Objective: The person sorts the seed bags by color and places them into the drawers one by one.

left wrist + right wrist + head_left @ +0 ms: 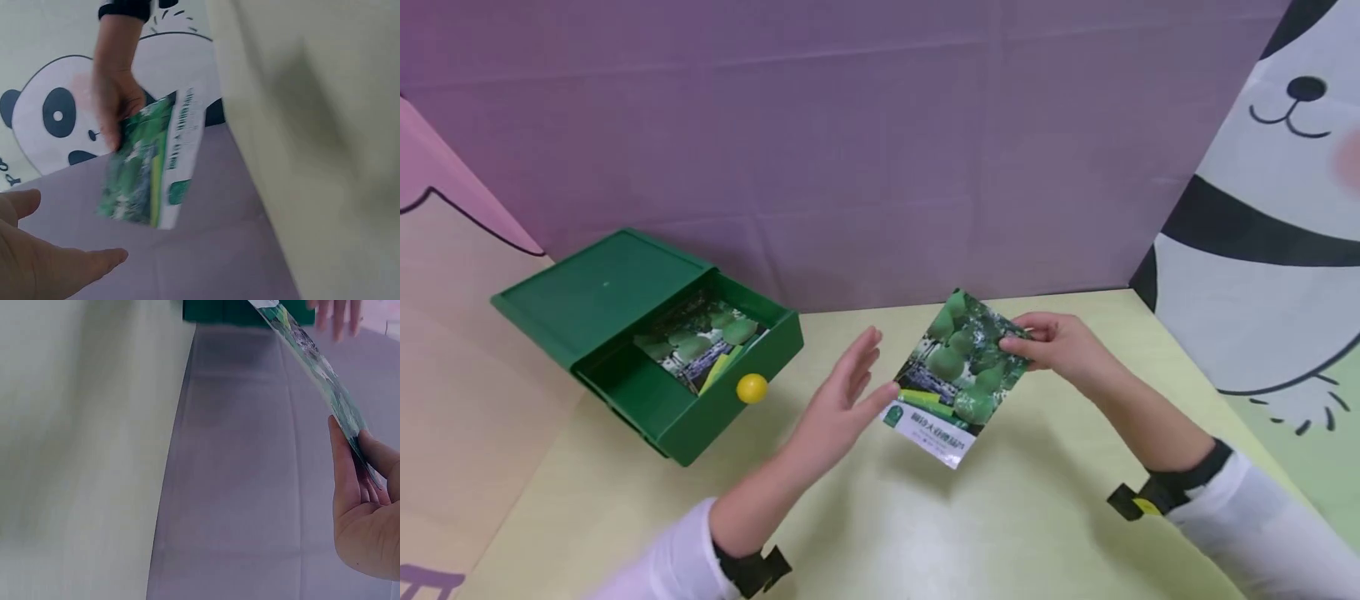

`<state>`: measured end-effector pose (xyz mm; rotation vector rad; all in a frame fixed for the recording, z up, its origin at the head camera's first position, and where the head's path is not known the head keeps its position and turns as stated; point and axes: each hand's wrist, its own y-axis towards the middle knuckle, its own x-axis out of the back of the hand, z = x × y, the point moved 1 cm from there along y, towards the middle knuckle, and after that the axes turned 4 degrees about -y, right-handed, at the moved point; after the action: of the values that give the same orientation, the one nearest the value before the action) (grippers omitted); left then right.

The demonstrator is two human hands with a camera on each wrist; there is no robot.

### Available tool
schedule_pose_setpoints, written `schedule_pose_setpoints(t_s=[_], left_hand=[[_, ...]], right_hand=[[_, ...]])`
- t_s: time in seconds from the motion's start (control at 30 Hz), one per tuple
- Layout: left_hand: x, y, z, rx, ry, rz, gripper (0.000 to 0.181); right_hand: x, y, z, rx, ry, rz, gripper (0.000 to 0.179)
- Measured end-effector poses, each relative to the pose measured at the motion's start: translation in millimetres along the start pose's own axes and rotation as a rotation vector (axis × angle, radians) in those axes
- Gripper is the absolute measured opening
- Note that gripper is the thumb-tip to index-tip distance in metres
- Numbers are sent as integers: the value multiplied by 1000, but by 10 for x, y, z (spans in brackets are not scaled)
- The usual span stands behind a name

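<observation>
My right hand [1060, 346] pinches the upper right edge of a glossy leaflet [958, 367] printed with round green fruit and a white strip of text. Held above the table, the leaflet slants in the head view and appears nearly edge-on in the right wrist view, thumb on one face and fingers on the other. My left hand [842, 392] is at the leaflet's left side, fingers extended and thumb apart; the left wrist view has a gap between that hand and the leaflet. A similar leaflet [700, 337] lies inside the pulled-out drawer of a green box.
The green box [610, 275] stands on the left of the pale table [925, 542], its drawer facing right with a yellow round knob [752, 388]. Behind the table is a purple cloth wall [865, 150]. A panda-printed panel [1262, 250] borders the right side.
</observation>
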<state>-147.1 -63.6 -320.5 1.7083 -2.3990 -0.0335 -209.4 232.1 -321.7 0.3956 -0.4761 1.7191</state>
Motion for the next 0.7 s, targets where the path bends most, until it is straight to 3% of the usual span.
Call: schedule_pose_setpoints(t_s=[0.13, 0.3, 0.43, 0.7], left_hand=[[-103, 33, 216, 110, -41, 52, 77], [-172, 47, 424, 241, -3, 114, 73], [-214, 34, 542, 286, 29, 157, 62], [-251, -24, 648, 340, 48, 165, 39]], right_hand=[[-150, -80, 24, 37, 22, 66, 42], [-297, -140, -9, 42, 44, 137, 44], [-372, -152, -64, 48, 66, 179, 47], [-425, -167, -165, 60, 129, 278, 48]])
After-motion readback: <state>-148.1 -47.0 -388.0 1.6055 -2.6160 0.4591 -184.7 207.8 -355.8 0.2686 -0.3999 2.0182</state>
